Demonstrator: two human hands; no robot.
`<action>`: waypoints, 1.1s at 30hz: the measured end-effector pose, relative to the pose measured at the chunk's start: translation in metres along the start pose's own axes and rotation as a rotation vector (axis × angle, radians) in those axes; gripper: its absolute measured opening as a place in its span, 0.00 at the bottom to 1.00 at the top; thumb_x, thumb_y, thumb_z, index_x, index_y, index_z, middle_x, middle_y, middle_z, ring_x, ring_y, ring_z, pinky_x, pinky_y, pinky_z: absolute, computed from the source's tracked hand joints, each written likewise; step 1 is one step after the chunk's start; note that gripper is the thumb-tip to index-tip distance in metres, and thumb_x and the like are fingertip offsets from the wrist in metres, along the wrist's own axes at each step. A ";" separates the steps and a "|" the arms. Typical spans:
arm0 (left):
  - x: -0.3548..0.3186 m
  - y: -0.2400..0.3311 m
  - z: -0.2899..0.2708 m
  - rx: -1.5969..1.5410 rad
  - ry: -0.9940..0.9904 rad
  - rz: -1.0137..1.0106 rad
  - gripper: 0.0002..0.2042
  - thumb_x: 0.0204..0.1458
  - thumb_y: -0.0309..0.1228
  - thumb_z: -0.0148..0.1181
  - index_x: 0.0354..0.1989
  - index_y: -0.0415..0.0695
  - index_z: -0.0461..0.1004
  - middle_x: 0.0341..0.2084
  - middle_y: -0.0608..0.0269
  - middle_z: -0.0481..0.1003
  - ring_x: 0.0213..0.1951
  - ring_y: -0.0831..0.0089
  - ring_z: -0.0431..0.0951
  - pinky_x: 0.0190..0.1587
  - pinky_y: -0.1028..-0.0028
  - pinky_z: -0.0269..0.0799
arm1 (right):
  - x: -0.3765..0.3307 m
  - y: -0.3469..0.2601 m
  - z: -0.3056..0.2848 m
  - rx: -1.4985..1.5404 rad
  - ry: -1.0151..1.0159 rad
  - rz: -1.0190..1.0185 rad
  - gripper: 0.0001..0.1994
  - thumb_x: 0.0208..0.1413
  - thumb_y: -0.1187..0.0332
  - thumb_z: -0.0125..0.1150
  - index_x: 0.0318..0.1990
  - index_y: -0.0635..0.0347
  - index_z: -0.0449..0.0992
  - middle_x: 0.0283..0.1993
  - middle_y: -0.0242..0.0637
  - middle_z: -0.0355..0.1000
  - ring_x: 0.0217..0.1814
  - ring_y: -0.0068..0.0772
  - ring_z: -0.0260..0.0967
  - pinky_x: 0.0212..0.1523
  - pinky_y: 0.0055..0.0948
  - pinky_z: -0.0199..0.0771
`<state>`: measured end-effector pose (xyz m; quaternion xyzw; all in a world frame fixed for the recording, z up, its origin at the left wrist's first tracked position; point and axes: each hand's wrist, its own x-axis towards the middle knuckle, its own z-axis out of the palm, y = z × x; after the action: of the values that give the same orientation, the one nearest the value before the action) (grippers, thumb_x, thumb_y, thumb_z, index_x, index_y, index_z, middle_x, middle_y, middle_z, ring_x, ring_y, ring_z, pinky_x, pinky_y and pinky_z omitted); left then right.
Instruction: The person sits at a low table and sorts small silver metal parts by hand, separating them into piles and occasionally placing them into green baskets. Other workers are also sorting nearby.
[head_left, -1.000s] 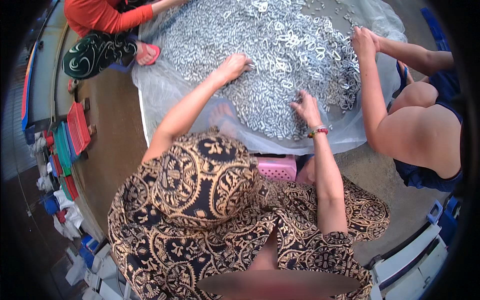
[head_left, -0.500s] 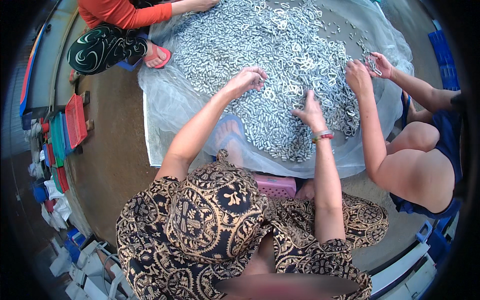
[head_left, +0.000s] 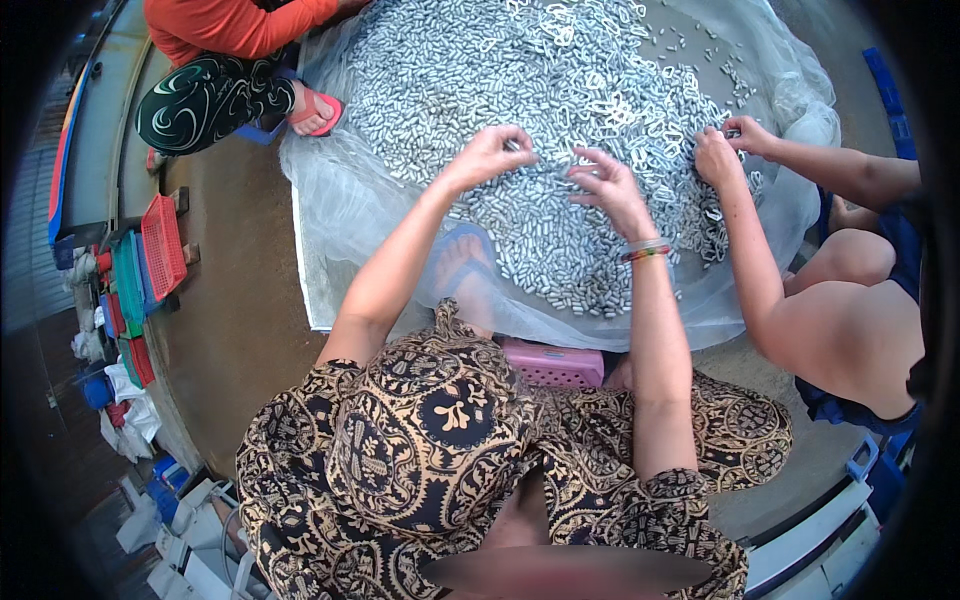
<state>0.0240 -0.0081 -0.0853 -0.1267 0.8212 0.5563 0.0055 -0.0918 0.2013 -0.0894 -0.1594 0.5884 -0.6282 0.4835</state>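
Observation:
Both my hands are over a wide heap of small silver-grey capsule-shaped pieces (head_left: 440, 90). My left hand (head_left: 488, 160) is curled in a pinch above the middle of the heap; whatever its fingertips hold is too small to make out. To its right, my right hand (head_left: 612, 190) faces it with fingers stretched and apart, a bracelet on the wrist. Pale oval links (head_left: 605, 98) lie among the pieces beyond my right hand. At the heap's right side, a co-worker's hands (head_left: 730, 145) are close together, and what they hold is hidden.
Under the heap spreads a translucent mesh sheet (head_left: 335, 210). A pink plastic stool (head_left: 553, 365) is near my legs. Another person in a red sleeve (head_left: 240, 35) sits at the far left. A red basket (head_left: 163, 245) stands left; blue crates (head_left: 888, 100) are at right.
My right hand has lifted from the pieces and moved up and left toward my left hand. The left hand has barely moved. The co-worker's hands at right have come closer together.

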 end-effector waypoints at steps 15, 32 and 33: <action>0.033 0.000 0.025 0.023 -0.028 -0.101 0.15 0.48 0.38 0.61 0.40 0.41 0.75 0.24 0.63 0.75 0.29 0.73 0.74 0.31 0.73 0.70 | -0.006 -0.031 -0.039 -1.016 0.331 -0.175 0.20 0.47 0.73 0.52 0.51 0.66 0.69 0.42 0.54 0.71 0.44 0.49 0.69 0.49 0.37 0.67; 0.008 0.003 0.004 0.155 0.032 0.020 0.15 0.44 0.41 0.64 0.30 0.41 0.75 0.27 0.59 0.75 0.27 0.71 0.73 0.29 0.71 0.68 | 0.030 0.059 -0.005 -1.034 0.253 -0.496 0.09 0.47 0.68 0.59 0.30 0.67 0.74 0.28 0.50 0.70 0.30 0.47 0.70 0.33 0.40 0.71; 0.007 0.005 0.003 0.062 -0.008 -0.079 0.15 0.44 0.41 0.65 0.31 0.41 0.75 0.26 0.60 0.74 0.23 0.74 0.71 0.26 0.72 0.67 | 0.033 0.052 -0.005 -0.724 0.222 -0.132 0.11 0.52 0.68 0.57 0.35 0.69 0.70 0.32 0.49 0.71 0.27 0.41 0.73 0.28 0.34 0.73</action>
<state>0.0157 -0.0052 -0.0824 -0.1565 0.8325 0.5304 0.0348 -0.0902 0.1863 -0.1495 -0.2882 0.8095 -0.4228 0.2877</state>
